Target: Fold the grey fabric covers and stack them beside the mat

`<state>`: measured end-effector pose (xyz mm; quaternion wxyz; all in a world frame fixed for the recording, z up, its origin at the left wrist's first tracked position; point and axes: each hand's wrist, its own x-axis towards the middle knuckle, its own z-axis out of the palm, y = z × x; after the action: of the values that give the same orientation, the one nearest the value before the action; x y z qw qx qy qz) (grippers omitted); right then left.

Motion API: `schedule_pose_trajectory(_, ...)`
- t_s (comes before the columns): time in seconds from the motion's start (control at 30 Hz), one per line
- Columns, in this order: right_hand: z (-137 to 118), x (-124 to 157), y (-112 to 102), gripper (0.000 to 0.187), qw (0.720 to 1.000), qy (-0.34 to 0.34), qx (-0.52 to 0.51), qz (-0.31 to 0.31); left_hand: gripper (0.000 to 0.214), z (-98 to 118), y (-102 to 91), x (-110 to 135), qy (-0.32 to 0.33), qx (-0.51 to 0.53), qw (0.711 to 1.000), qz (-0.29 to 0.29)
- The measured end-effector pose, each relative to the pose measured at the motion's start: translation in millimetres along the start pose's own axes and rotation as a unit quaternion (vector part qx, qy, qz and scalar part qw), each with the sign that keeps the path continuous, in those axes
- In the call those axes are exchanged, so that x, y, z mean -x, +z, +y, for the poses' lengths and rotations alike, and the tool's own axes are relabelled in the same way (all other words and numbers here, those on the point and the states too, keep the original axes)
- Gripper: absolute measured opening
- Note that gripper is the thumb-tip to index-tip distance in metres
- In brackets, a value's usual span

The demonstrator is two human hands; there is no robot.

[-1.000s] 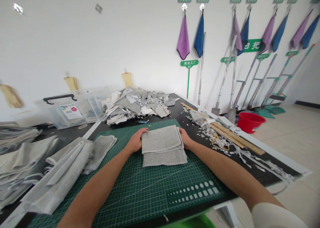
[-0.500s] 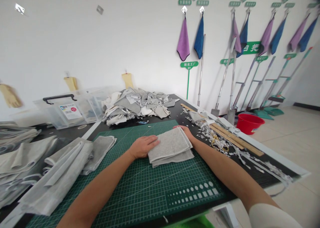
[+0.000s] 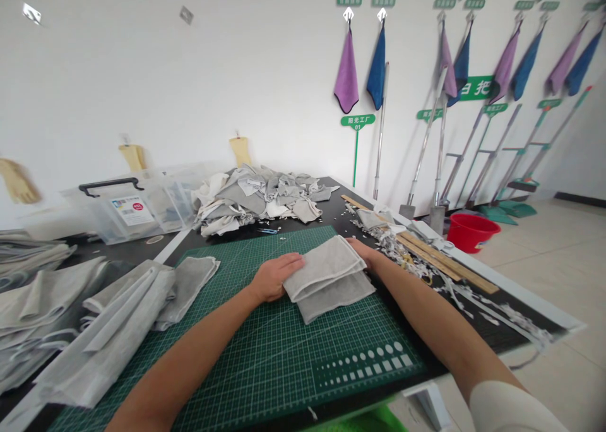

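Observation:
A small stack of folded grey cloths lies on the green cutting mat, turned at an angle. My left hand rests against the stack's left edge, fingers stretched flat along the upper cloth. My right hand is at the stack's far right corner; its fingers go under the raised upper cloths and are mostly hidden. The upper cloths are lifted a little off the lowest one.
Longer folded grey cloths lie at the left. A heap of grey and white cloth pieces sits at the back, beside a clear plastic bin. Wooden rulers and paper scraps line the right edge. A red bucket stands on the floor.
The stack has turned anticlockwise and shifted slightly right. My left hand went from gripping its far left corner to lying flat along its side; my right hand has lifted the upper cloths.

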<state>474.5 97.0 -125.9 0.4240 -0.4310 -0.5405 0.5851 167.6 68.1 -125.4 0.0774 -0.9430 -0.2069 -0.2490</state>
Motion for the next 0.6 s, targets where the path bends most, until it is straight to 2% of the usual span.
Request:
schedule_pose_trajectory(0.1, -2.1, 4.2, -5.3, 0.026, 0.998, 0.056, -0.008, -0.013, 0.043, 3.7, 3.4, -1.1, -0.092, 0.05, 0.994, 0.041)
schedule_pose_trajectory(0.2, -2.5, 3.2, -9.9, 0.038, 0.994, 0.104, -0.01, -0.028, 0.042, 6.3, 3.7, -1.9, -0.13, 0.069, 0.988, 0.046)
schedule_pose_trajectory(0.27, -2.0, 1.1, -11.2, 0.046, 0.99, 0.132, -0.015, -0.036, 0.042, 7.0, 3.6, -2.4, -0.121, 0.082, 0.989, 0.037)
schedule_pose_trajectory(0.47, 2.3, -3.7, -12.8, 0.062, 0.979, 0.188, -0.068, -0.034, 0.039, 10.9, 5.3, -5.6, -0.013, 0.176, 0.984, 0.006)
schedule_pose_trajectory(0.6, 5.0, -5.2, -15.5, 0.063, 0.979, 0.195, -0.06, -0.02, 0.039, 18.5, 0.6, -10.6, -0.009, 0.218, 0.976, 0.009)
